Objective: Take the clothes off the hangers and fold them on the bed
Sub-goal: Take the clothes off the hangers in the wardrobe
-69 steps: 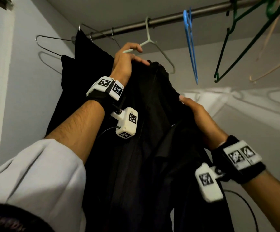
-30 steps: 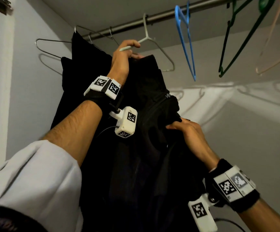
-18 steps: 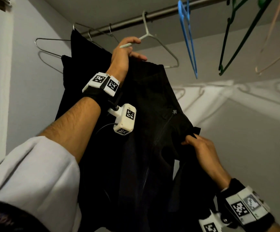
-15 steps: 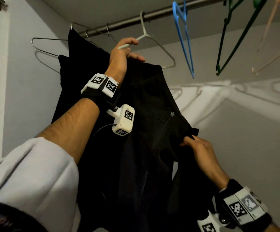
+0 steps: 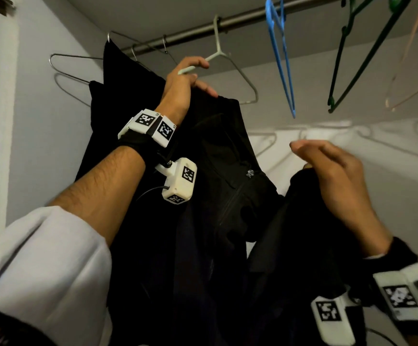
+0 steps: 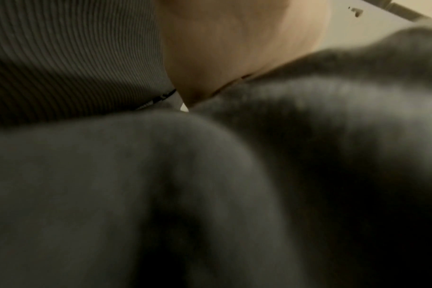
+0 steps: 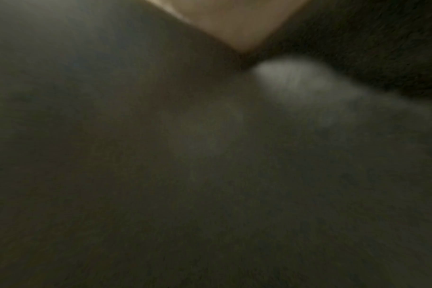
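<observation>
A black zip-up garment (image 5: 215, 221) hangs from a pale plastic hanger (image 5: 217, 38) hooked on the closet rod (image 5: 240, 20). My left hand (image 5: 190, 78) is raised and grips the hanger's left arm, with the thumb lying on the garment's top edge. My right hand (image 5: 332, 178), blurred, holds up a bunched side of the same garment at chest height to the right. In both wrist views dark cloth (image 6: 160, 185) (image 7: 185, 175) fills the picture and only a patch of each palm shows.
A second black garment (image 5: 118, 78) hangs further left, beside bare wire hangers (image 5: 70, 56). Bare blue (image 5: 281, 63), green (image 5: 360, 63) and pale pink (image 5: 412, 91) hangers dangle from the rod on the right. The closet walls stand close at left and behind.
My right hand has risen up and to the right, lifting the garment's side away from the hanger. My left hand stays on the hanger.
</observation>
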Demonstrator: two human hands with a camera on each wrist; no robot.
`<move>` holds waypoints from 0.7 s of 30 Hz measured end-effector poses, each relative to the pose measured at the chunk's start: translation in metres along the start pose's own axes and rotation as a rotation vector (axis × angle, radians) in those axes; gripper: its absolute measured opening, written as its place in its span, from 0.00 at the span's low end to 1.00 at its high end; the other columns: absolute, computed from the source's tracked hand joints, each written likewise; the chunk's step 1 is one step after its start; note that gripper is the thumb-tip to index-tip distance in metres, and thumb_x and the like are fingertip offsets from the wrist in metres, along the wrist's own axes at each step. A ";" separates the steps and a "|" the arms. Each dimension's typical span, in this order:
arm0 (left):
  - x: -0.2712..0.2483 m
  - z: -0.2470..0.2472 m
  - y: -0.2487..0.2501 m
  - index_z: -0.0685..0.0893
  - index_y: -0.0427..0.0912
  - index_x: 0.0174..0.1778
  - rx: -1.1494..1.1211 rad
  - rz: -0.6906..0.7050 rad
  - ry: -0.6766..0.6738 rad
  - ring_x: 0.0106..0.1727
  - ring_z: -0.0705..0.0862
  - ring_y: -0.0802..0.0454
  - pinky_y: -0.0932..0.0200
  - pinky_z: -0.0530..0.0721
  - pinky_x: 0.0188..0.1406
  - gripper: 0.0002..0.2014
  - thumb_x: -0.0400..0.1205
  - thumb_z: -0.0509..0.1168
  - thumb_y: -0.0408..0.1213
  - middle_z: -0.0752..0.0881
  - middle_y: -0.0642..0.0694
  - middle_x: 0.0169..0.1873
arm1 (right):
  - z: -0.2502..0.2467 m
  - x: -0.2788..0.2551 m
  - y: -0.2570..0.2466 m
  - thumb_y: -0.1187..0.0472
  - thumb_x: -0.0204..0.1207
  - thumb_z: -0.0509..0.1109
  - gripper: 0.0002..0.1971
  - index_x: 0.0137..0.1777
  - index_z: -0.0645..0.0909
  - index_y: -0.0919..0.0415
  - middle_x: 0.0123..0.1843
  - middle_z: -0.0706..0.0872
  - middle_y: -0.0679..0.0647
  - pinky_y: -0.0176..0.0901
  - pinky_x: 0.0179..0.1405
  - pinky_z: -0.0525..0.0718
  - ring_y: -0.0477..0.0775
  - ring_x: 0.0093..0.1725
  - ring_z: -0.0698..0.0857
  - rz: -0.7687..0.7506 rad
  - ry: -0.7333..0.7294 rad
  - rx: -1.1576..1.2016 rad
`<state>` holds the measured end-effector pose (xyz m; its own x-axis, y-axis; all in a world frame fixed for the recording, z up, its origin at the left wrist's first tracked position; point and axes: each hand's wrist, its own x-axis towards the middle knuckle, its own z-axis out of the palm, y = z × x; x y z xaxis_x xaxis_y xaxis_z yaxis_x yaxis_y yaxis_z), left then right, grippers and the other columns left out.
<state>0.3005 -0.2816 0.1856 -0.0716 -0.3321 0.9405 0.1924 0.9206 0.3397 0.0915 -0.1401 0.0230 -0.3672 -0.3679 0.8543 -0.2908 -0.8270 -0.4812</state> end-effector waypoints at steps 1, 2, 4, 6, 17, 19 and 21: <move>0.000 -0.001 -0.001 0.83 0.46 0.54 0.014 0.005 -0.004 0.35 0.90 0.43 0.54 0.86 0.51 0.22 0.86 0.46 0.22 0.89 0.38 0.26 | 0.000 0.008 -0.009 0.58 0.80 0.73 0.05 0.48 0.92 0.52 0.34 0.88 0.41 0.29 0.45 0.79 0.40 0.38 0.84 -0.020 -0.012 -0.009; 0.000 -0.001 -0.001 0.83 0.46 0.55 0.017 0.006 -0.006 0.35 0.90 0.43 0.53 0.86 0.52 0.21 0.86 0.47 0.22 0.89 0.37 0.26 | 0.001 0.016 -0.017 0.56 0.80 0.71 0.08 0.49 0.91 0.54 0.38 0.88 0.40 0.24 0.46 0.77 0.35 0.39 0.84 -0.042 -0.063 -0.050; 0.000 0.000 -0.001 0.83 0.45 0.55 0.001 -0.001 -0.006 0.35 0.90 0.43 0.53 0.86 0.50 0.21 0.86 0.47 0.22 0.88 0.33 0.28 | 0.014 0.034 -0.024 0.48 0.79 0.68 0.12 0.51 0.87 0.55 0.40 0.87 0.46 0.16 0.39 0.73 0.27 0.34 0.82 -0.030 -0.204 -0.132; -0.002 0.003 -0.001 0.81 0.43 0.56 -0.028 -0.006 -0.013 0.34 0.89 0.42 0.54 0.86 0.49 0.20 0.85 0.47 0.21 0.87 0.28 0.32 | 0.029 0.052 -0.018 0.48 0.79 0.75 0.15 0.50 0.90 0.61 0.36 0.86 0.52 0.22 0.27 0.76 0.34 0.26 0.82 0.103 -0.230 -0.097; -0.008 0.004 0.006 0.81 0.42 0.55 -0.147 -0.055 -0.032 0.43 0.88 0.34 0.50 0.88 0.50 0.19 0.86 0.46 0.24 0.89 0.31 0.32 | 0.093 0.139 0.019 0.41 0.74 0.80 0.27 0.62 0.88 0.62 0.52 0.94 0.59 0.45 0.43 0.89 0.55 0.44 0.95 0.449 -0.315 0.044; -0.007 0.003 0.005 0.81 0.42 0.55 -0.144 -0.053 -0.025 0.41 0.88 0.34 0.51 0.87 0.48 0.19 0.87 0.45 0.24 0.89 0.31 0.32 | 0.100 0.137 0.027 0.47 0.73 0.82 0.24 0.61 0.88 0.65 0.53 0.94 0.59 0.49 0.51 0.91 0.58 0.50 0.94 0.398 -0.243 -0.051; -0.006 0.001 0.002 0.82 0.42 0.56 -0.152 -0.060 -0.012 0.42 0.88 0.35 0.48 0.87 0.50 0.20 0.88 0.44 0.25 0.89 0.31 0.33 | 0.104 0.128 0.035 0.54 0.76 0.81 0.20 0.60 0.89 0.70 0.52 0.94 0.57 0.46 0.57 0.89 0.57 0.54 0.93 0.346 -0.189 -0.068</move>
<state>0.3007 -0.2774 0.1805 -0.0991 -0.3818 0.9189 0.3336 0.8573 0.3921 0.1259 -0.2605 0.1358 -0.2864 -0.6965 0.6579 -0.2392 -0.6129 -0.7531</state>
